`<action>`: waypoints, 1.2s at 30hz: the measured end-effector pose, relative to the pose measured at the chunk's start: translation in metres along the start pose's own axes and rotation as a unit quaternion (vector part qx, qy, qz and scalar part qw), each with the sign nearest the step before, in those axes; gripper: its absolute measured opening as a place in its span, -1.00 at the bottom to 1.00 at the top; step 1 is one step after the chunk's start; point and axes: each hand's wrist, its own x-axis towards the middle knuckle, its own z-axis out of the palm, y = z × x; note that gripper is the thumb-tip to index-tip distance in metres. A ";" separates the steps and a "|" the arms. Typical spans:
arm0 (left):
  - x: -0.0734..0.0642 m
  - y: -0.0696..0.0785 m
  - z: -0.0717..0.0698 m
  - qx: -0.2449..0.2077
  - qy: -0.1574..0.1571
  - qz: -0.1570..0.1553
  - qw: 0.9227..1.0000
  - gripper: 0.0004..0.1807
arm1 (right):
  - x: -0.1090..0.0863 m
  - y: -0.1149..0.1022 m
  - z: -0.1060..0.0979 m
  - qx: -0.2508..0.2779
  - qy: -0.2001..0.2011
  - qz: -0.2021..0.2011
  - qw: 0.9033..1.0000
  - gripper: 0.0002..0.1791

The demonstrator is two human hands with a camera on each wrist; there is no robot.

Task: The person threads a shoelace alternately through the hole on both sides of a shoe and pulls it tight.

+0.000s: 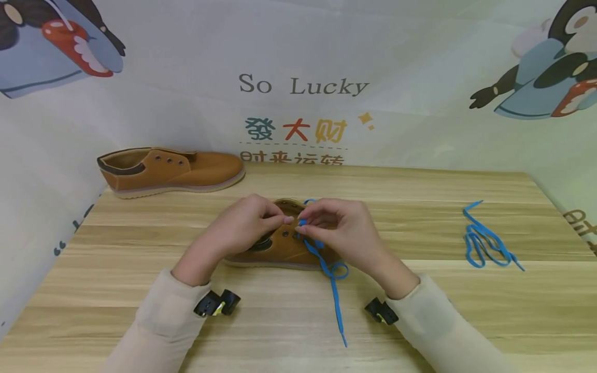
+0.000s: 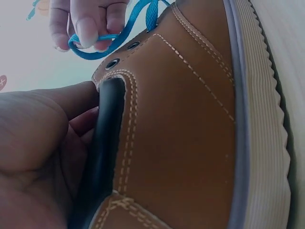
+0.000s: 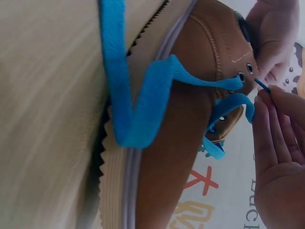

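Observation:
A brown leather shoe (image 1: pixel 284 255) lies in front of me on the table, toe to the right. My left hand (image 1: pixel 240 223) is at the shoe's opening and pinches the edge of its eyelet flap, as the left wrist view shows beside the metal eyelets (image 2: pixel 112 63). Close by, above the eyelets, my right hand (image 1: pixel 350 228) pinches a blue shoelace (image 3: pixel 151 102) near its thin tip (image 3: pixel 262 85), which points toward the free eyelets. The lace passes through eyelets nearer the toe. Its other end trails over the shoe's side, with a small loop, onto the table.
A second brown shoe (image 1: pixel 205 171), without a lace, stands at the back left. Another blue shoelace (image 1: pixel 487 241) lies loosely folded on the table (image 1: pixel 420 321) at the right. A printed cloth (image 1: pixel 420 93) hangs behind the table.

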 end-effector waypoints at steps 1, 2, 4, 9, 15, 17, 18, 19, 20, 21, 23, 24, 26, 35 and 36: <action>0.000 0.000 0.000 0.000 -0.001 0.000 1.000 -0.57 | 0.000 0.001 0.000 -0.006 0.001 -0.011 1.000 -0.83; 0.000 0.000 0.000 0.001 -0.001 0.000 1.000 -0.56 | 0.000 0.002 0.001 -0.011 0.002 -0.022 1.000 -0.84; -0.001 0.001 0.000 0.003 -0.004 -0.006 1.000 -0.53 | 0.001 0.004 0.002 -0.023 0.003 -0.046 0.999 -0.84; -0.002 0.003 0.001 0.009 -0.007 -0.012 1.000 -0.46 | 0.000 0.010 0.005 -0.079 0.004 -0.115 0.990 -0.86; -0.002 0.003 0.001 0.011 -0.013 -0.015 1.000 -0.43 | 0.001 0.015 0.008 -0.144 0.001 -0.192 0.971 -0.86; -0.002 0.003 0.001 0.011 -0.016 -0.016 1.000 -0.42 | 0.001 0.016 0.007 -0.161 0.001 -0.216 0.963 -0.85; -0.003 0.003 0.001 0.012 -0.017 -0.016 1.000 -0.42 | 0.001 0.016 0.007 -0.170 0.002 -0.230 0.958 -0.84; -0.003 0.003 0.001 0.011 -0.019 -0.016 1.000 -0.42 | 0.001 0.016 0.007 -0.177 0.002 -0.242 0.954 -0.83; -0.003 0.003 0.001 0.011 -0.019 -0.016 1.000 -0.42 | 0.002 0.017 0.006 -0.182 0.003 -0.252 0.950 -0.83; -0.003 0.003 0.001 0.012 -0.020 -0.015 1.000 -0.42 | 0.002 0.017 0.006 -0.188 0.002 -0.262 0.947 -0.82; -0.002 0.002 0.001 0.012 -0.021 -0.015 1.000 -0.42 | 0.002 0.017 0.006 -0.194 -0.002 -0.272 0.942 -0.81; -0.002 0.002 0.001 0.012 -0.021 -0.015 1.000 -0.41 | 0.002 0.017 0.006 -0.197 -0.005 -0.274 0.941 -0.81; -0.002 0.002 0.000 0.014 -0.024 -0.016 1.000 -0.41 | 0.002 0.018 0.005 -0.208 -0.009 -0.273 0.939 -0.82; -0.004 0.004 -0.001 0.056 -0.062 -0.044 0.995 -0.40 | 0.003 0.020 0.006 -0.246 -0.018 -0.247 0.937 -0.85; -0.004 0.004 -0.001 0.058 -0.065 -0.045 0.995 -0.40 | 0.003 0.020 0.006 -0.245 -0.020 -0.244 0.938 -0.85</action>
